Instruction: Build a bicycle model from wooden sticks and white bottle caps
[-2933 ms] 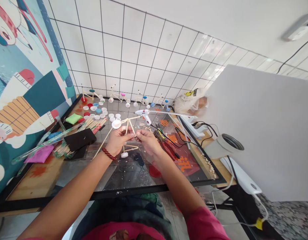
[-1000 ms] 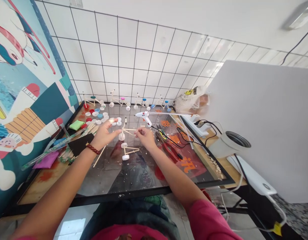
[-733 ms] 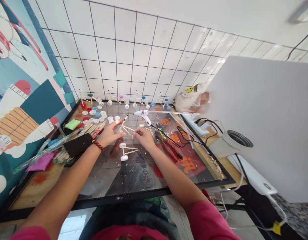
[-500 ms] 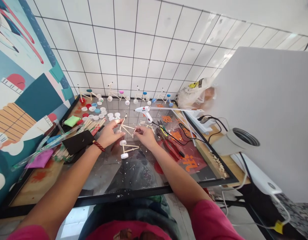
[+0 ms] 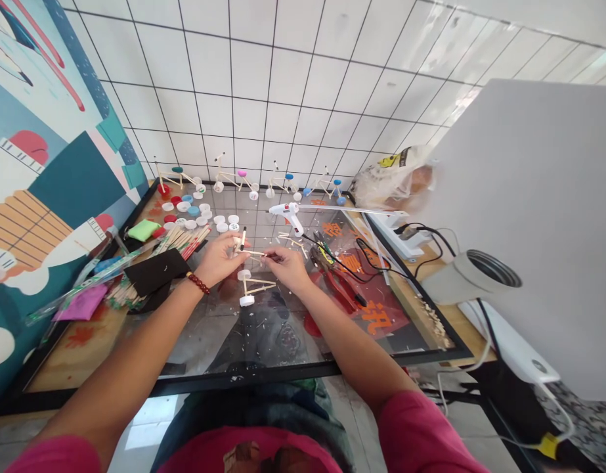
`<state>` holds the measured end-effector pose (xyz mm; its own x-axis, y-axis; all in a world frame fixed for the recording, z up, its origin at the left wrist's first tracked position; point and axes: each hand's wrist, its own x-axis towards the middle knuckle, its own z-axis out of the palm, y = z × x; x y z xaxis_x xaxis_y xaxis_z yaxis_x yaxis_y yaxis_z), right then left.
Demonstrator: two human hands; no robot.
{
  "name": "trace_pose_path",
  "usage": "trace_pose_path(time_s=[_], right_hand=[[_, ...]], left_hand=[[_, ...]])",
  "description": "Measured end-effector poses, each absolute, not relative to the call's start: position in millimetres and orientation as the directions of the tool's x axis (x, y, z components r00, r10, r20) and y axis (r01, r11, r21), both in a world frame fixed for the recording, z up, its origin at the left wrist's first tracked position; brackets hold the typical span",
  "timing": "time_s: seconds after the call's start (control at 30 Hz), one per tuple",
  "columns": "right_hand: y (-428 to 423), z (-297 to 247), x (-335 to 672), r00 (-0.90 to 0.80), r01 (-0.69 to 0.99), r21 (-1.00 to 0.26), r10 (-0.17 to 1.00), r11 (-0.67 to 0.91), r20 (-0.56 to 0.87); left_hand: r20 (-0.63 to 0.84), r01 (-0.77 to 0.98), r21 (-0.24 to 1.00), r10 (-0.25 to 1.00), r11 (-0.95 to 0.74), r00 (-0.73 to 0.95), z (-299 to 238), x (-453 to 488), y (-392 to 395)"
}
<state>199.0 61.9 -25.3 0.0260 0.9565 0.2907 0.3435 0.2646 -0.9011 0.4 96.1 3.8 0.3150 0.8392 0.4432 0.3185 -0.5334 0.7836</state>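
Head view: small stick frame (image 5: 248, 253) held between both hands
Left hand (image 5: 218, 260): grip closed on the frame
Right hand (image 5: 287, 268): grip closed on its stick end

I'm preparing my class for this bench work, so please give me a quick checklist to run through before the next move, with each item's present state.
Grip: ok. The left hand and right hand both pinch the wooden stick frame.
Glue gun position: ok. The white hot glue gun sits beyond the hands, touching neither.
Glue gun heat: cannot tell.
Glue at the joints: cannot tell; too small to see.
Second frame: ok. The stick frame with white bottle caps stands below the hands, untouched.
Work surface: not ok. Loose wood chips litter the glass sheet.
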Motion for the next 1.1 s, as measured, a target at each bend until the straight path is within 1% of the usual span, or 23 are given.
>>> trace_pose_path(time_s=[0.13,0.23,0.3,0.37,0.47,0.53,0.67,0.83,0.9,1.1], right_hand=[[63,-27,199,0.050,0.386,-0.885,0.952,0.261,0.303],[63,-28,198,0.056,0.389,-0.884,0.951,0.260,0.304],[63,-28,197,0.033,0.367,-0.896,0.959,0.252,0.283],[62,-28,197,0.024,0.345,-0.908,0.965,0.237,0.261],[61,-28,197,0.060,0.339,-0.912,0.961,0.233,0.268],[61,-29,196,0.083,0.342,-0.908,0.954,0.243,0.287],[60,-31,193,0.042,0.363,-0.887,0.946,0.285,0.321],[59,-30,191,-0.065,0.434,-0.806,0.906,0.402,0.417],[59,-29,190,-0.095,0.442,-0.791,0.899,0.423,0.427],[65,-30,182,-0.041,0.347,-0.878,0.941,0.330,0.337]], left_hand=[[0.455,0.326,0.765,0.825,-0.555,0.337,2,0,97],[0.447,0.346,0.756,0.825,-0.555,0.347,1,2,98],[0.448,0.382,0.754,0.844,-0.534,0.296,-2,2,100],[0.439,0.425,0.766,0.875,-0.482,0.202,-5,3,102],[0.408,0.463,0.791,0.909,-0.399,0.086,-11,3,105],[0.385,0.469,0.804,0.921,-0.365,0.058,-15,3,106],[0.311,0.450,0.834,0.946,-0.320,0.097,-17,4,106],[0.268,0.429,0.853,0.955,-0.298,0.130,-15,7,104],[0.250,0.407,0.869,0.959,-0.282,0.130,-13,7,103],[0.166,0.363,0.912,0.981,-0.191,0.101,-8,9,100]])
